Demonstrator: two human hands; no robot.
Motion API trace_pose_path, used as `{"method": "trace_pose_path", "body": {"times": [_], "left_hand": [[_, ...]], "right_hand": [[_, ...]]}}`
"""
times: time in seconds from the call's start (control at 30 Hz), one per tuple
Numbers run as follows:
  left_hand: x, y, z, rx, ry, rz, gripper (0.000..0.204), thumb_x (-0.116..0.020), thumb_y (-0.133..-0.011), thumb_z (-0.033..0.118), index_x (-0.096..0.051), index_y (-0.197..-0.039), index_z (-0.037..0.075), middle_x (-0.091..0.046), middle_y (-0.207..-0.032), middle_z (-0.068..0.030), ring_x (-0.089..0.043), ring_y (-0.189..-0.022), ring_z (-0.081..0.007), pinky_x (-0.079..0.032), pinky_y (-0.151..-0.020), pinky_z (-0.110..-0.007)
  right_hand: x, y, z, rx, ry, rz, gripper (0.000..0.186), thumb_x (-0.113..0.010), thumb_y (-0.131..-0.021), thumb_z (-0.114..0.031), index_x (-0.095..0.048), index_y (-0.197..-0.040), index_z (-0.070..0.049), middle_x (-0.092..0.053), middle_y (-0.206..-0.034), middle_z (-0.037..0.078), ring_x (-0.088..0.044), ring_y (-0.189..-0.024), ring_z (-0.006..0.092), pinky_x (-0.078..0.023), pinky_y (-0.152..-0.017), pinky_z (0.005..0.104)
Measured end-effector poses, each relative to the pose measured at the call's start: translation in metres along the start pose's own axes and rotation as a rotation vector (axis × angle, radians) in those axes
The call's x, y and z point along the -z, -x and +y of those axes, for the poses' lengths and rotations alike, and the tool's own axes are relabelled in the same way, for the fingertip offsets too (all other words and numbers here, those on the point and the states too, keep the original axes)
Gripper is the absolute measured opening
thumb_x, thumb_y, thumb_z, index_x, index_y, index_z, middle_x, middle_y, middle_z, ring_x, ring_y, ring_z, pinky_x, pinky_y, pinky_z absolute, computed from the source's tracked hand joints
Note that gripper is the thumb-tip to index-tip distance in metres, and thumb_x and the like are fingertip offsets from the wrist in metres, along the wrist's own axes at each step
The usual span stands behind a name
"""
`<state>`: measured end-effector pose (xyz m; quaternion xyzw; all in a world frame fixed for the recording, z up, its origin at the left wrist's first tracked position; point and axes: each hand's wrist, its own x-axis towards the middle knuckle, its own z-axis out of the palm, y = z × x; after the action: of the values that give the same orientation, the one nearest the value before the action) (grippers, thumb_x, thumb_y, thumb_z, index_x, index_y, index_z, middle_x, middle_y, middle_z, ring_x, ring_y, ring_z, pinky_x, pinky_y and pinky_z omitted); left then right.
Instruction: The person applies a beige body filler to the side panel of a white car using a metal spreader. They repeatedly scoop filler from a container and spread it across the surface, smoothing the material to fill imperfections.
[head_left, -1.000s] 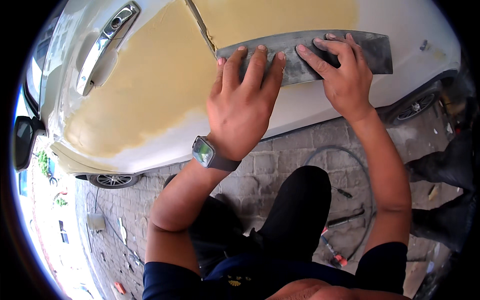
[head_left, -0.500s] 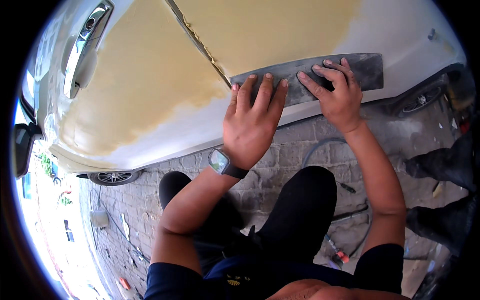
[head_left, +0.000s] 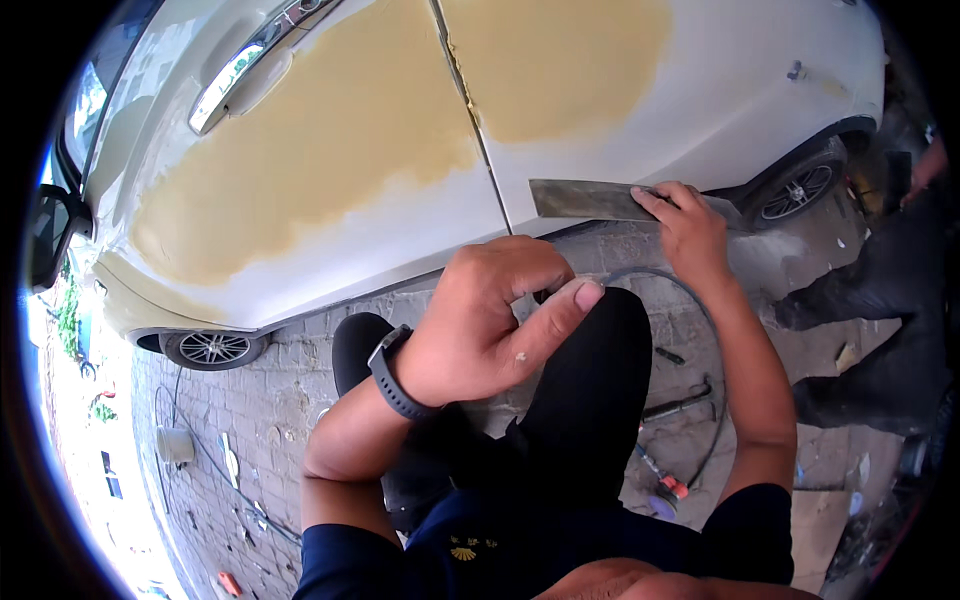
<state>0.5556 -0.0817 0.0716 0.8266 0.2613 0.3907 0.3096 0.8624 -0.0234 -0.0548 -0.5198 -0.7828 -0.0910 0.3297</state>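
My right hand (head_left: 693,235) grips a long, dark, flat filler spreader (head_left: 590,199) by its long edge, thumb on the near face. The spreader is held along the lower part of a white car door; I cannot tell if it touches. My left hand (head_left: 500,310), a dark-strapped watch on its wrist, is raised over my lap, away from the spreader. Its fingers curl under and its thumb points out to the right; the fingertips are hidden. Tan filler (head_left: 320,150) covers much of the door panels on both sides of the seam (head_left: 462,85), with ragged bits along that gap.
A chrome door handle (head_left: 245,75) is at upper left. Wheels (head_left: 213,349) show at both ends of the car. On the brick paving (head_left: 310,365) lie a hose (head_left: 712,340) and a red-ended tool (head_left: 672,487). A person in dark trousers (head_left: 870,350) stands at right.
My left hand has come off the spreader, moved back toward me and curled. My right hand still holds the spreader, now lower on the door. The view has shifted.
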Motion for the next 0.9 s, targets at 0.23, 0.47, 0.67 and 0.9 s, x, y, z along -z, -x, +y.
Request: {"method": "trace_pose_path", "body": {"times": [0.23,0.47,0.67,0.9], "left_hand": [[0.023,0.041,0.143,0.130,0.567,-0.026,0.031,-0.087,-0.076,0.008,-0.061,-0.062,-0.001,-0.053,-0.055,-0.0107,-0.050,-0.045,-0.0239,-0.031,-0.044,-0.036],[0.045,0.056,0.147,0.011,0.197,-0.377,0.023,-0.074,-0.086,0.015,-0.069,-0.069,0.000,-0.062,-0.064,-0.0154,-0.061,-0.060,-0.0356,-0.046,-0.055,-0.044],[0.012,0.093,0.054,0.009,0.022,-0.337,0.033,-0.068,-0.093,0.026,-0.068,-0.070,0.002,-0.064,-0.066,-0.0216,-0.066,-0.071,-0.0450,-0.054,-0.063,-0.053],[0.003,0.152,-0.028,0.259,0.173,-0.145,0.048,-0.071,-0.101,0.025,-0.050,-0.068,-0.002,-0.043,-0.058,-0.0169,-0.040,-0.052,-0.0296,-0.038,-0.053,-0.042]], "right_hand": [[0.023,-0.027,-0.052,-0.528,-0.993,0.328,0.019,-0.067,-0.102,-0.009,-0.070,-0.116,0.003,-0.073,-0.101,0.002,-0.062,-0.087,0.0074,-0.051,-0.078,0.0265],[0.080,-0.066,-0.081,-0.413,-0.864,0.285,0.024,-0.073,-0.101,-0.011,-0.070,-0.122,0.002,-0.074,-0.112,0.005,-0.067,-0.098,0.0102,-0.053,-0.090,0.0268],[0.091,-0.122,-0.109,-0.371,-0.532,0.171,0.045,-0.078,-0.098,-0.029,-0.069,-0.123,0.007,-0.070,-0.092,0.001,-0.057,-0.075,0.0066,-0.048,-0.072,0.0233],[0.107,-0.168,-0.114,-0.312,-0.099,0.213,0.053,-0.077,-0.095,-0.040,-0.070,-0.120,0.007,-0.067,-0.073,0.008,-0.058,-0.064,0.0131,-0.050,-0.067,0.0329]]}}
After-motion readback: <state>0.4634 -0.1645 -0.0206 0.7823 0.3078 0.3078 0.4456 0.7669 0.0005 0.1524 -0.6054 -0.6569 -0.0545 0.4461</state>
